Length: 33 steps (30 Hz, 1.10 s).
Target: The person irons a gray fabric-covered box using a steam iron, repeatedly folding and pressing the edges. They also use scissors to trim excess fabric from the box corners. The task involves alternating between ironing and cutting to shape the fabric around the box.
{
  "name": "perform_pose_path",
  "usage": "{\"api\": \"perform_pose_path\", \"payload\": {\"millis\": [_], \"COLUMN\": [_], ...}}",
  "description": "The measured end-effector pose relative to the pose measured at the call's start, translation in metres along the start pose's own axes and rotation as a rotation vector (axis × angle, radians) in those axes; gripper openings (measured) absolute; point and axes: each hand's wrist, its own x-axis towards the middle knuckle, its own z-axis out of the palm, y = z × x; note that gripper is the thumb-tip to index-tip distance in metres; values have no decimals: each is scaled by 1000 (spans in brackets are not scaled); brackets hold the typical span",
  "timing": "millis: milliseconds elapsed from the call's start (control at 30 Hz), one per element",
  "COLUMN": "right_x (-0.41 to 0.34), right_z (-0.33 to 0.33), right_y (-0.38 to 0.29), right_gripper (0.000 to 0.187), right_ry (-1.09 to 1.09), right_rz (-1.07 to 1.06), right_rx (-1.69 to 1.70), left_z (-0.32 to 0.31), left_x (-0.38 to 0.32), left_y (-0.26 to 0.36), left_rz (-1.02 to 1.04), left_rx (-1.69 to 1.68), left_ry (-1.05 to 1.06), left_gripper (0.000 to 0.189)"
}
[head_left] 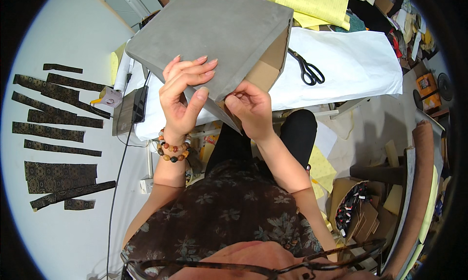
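Observation:
A grey-covered box is held up, tilted, above the white-covered table, and its tan cardboard inside shows on the right. My left hand rests its spread fingers on the grey outer face near the lower corner, with the thumb apart. At the open rim, my right hand pinches the grey covering at the corner between thumb and bent fingers. What exactly lies under those fingertips is hidden. Black-handled scissors lie on the white sheet to the right, their blades partly behind the box.
Several dark patterned fabric strips lie on the white surface at left. A tape roll and black cable are beside them. Yellow paper sits at the back. Brown rolled material stands at right near a container of small dark items.

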Motion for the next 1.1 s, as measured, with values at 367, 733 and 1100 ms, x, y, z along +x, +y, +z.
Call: {"api": "perform_pose_path", "payload": {"millis": [367,733,1100], "right_x": [-2,0,8], "right_z": [0,-1,-12], "right_y": [-2,-4,15], "right_gripper": [18,15,12], "right_ry": [1,11,-73], "right_rz": [-35,25,5], "right_rx": [-24,31,155], "left_z": [0,1,2], "left_x": [0,0,1], "left_y": [1,1,3], "left_rz": [-7,-6,-12], "left_rx": [-8,-10,13], "left_ry": [2,10,-9], "left_gripper": [25,24,27]}}
